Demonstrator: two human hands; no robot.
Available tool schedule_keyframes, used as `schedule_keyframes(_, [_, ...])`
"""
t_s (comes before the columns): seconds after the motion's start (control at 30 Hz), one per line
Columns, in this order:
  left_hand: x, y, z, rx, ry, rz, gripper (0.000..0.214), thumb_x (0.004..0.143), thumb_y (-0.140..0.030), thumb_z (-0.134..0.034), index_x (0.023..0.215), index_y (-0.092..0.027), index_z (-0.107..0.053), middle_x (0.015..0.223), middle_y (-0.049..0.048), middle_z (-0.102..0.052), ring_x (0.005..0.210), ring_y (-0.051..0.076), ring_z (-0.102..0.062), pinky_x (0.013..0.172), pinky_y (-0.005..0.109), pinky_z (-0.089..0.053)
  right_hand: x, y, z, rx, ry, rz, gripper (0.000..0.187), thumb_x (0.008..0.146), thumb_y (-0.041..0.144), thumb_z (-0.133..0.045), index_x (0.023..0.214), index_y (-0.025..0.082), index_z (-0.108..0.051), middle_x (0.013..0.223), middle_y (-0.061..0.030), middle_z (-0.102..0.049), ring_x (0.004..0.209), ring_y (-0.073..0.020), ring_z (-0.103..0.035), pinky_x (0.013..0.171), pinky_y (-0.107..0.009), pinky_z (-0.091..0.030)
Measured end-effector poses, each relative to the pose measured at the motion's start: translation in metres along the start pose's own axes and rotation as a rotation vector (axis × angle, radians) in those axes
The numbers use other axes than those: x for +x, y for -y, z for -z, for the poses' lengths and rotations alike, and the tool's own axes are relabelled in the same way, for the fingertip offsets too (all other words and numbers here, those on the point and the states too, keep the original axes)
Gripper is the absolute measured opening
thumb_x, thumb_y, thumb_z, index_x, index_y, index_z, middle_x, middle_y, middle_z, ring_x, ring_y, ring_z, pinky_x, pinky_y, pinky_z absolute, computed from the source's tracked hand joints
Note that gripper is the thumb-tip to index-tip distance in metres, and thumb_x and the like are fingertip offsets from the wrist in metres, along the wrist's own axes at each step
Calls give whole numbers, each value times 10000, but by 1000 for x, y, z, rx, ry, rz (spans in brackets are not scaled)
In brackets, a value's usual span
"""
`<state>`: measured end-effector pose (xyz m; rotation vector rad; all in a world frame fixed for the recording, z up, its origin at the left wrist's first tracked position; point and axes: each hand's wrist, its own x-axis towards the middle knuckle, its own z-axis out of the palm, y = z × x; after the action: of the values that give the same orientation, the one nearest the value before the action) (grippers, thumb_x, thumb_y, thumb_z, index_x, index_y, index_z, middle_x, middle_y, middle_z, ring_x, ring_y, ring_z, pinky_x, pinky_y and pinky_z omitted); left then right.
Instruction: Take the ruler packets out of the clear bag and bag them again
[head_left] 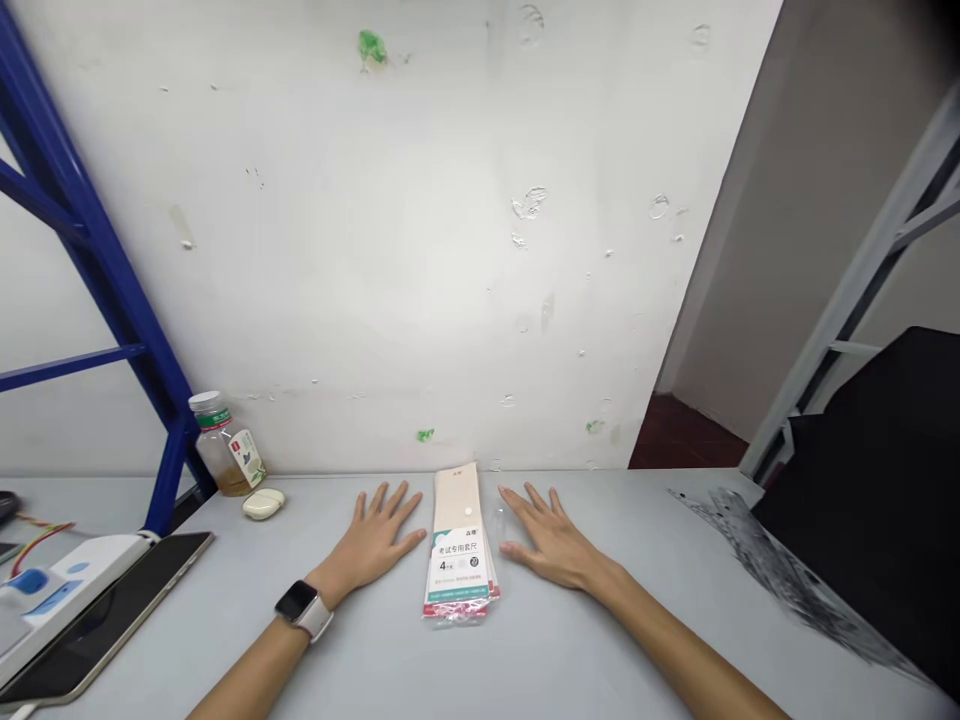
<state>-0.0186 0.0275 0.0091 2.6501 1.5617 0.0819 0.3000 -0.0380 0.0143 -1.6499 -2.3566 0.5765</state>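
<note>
A packaged ruler set (pixel 459 555) in clear plastic lies on the grey table between my hands, its printed label face up and its pale upper part toward the wall. My left hand (pixel 377 543) rests flat on the table to the left of the package, fingers spread, thumb close to its edge. To the right, my right hand (pixel 551 543) also lies flat with fingers apart, near the loose plastic at the package's side. Neither hand holds anything. A smartwatch (pixel 298 602) is on my left wrist.
A clear bottle with a white lid (pixel 227 443) and a small cream case (pixel 263 503) stand at the back left. Nearer are a tablet-like device (pixel 112 605) and a white power strip (pixel 67 590). Blue rack posts (pixel 112 230) rise left; a black object (pixel 877 490) is at right.
</note>
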Motion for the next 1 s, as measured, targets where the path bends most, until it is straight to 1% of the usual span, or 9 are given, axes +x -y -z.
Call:
schedule_keyframes(0.13, [0, -1, 0, -3, 4, 9, 684, 918, -706, -254, 1511, -368, -228, 1613, 18, -167, 1467, 371, -108, 1136, 611, -113, 0, 0, 0, -20, 16, 1, 761, 893, 723, -266, 1532, 357, -74, 1625, 41, -107, 1490, -303, 39, 1189, -542, 68])
schedule_keyframes(0.23, [0, -1, 1, -2, 1, 11, 677, 917, -706, -257, 1508, -378, -230, 1613, 9, -163, 1468, 368, -112, 1138, 607, -113, 1, 0, 1, -25, 25, -2, 758, 888, 733, -254, 1530, 359, -100, 1626, 44, -102, 1489, -306, 44, 1187, -546, 71])
schedule_keyframes(0.4, [-1, -3, 3, -11, 4, 17, 680, 917, -706, -265, 1505, -365, -251, 1608, 24, -187, 1464, 376, -125, 1134, 617, -109, 1, 1, 1, -30, 33, -1, 724, 886, 741, -245, 1512, 385, -181, 1627, 48, -93, 1488, -320, 40, 1177, -581, 61])
schedule_keyframes(0.47, [-1, -4, 4, -13, 7, 18, 685, 916, -708, -260, 1506, -358, -257, 1608, 30, -191, 1464, 376, -126, 1133, 620, -108, 1, 1, 1, -23, 32, -3, 720, 884, 742, -256, 1507, 383, -212, 1628, 44, -98, 1487, -324, 37, 1178, -573, 69])
schedule_keyframes(0.57, [-1, -3, 3, -13, 3, 17, 688, 914, -709, -259, 1505, -356, -260, 1607, 29, -193, 1465, 374, -125, 1135, 616, -111, 0, 3, 2, -5, 37, -10, 717, 884, 739, -275, 1506, 386, -213, 1627, 49, -99, 1488, -317, 45, 1182, -559, 81])
schedule_keyframes(0.73, [0, 2, -2, -25, -22, 1, 686, 917, -701, -273, 1506, -350, -257, 1603, 33, -195, 1464, 376, -121, 1136, 626, -110, 0, 4, 3, -3, 27, 1, 714, 886, 734, -277, 1506, 388, -205, 1625, 51, -109, 1488, -317, 41, 1178, -584, 74])
schedule_keyframes(0.9, [1, 8, -7, -10, -45, -6, 653, 918, -690, -301, 1495, -388, -248, 1593, 16, -221, 1458, 375, -152, 1137, 629, -120, 2, 2, 2, 5, 35, 11, 694, 896, 711, -297, 1506, 398, -192, 1624, 61, -99, 1487, -306, 58, 1181, -585, 72])
schedule_keyframes(1.0, [1, 7, -5, 6, -53, 0, 648, 917, -688, -304, 1492, -392, -252, 1588, 12, -228, 1455, 376, -164, 1135, 629, -135, 2, 3, 2, 11, 29, 15, 716, 884, 723, -316, 1506, 387, -206, 1624, 50, -107, 1487, -320, 48, 1178, -596, 69])
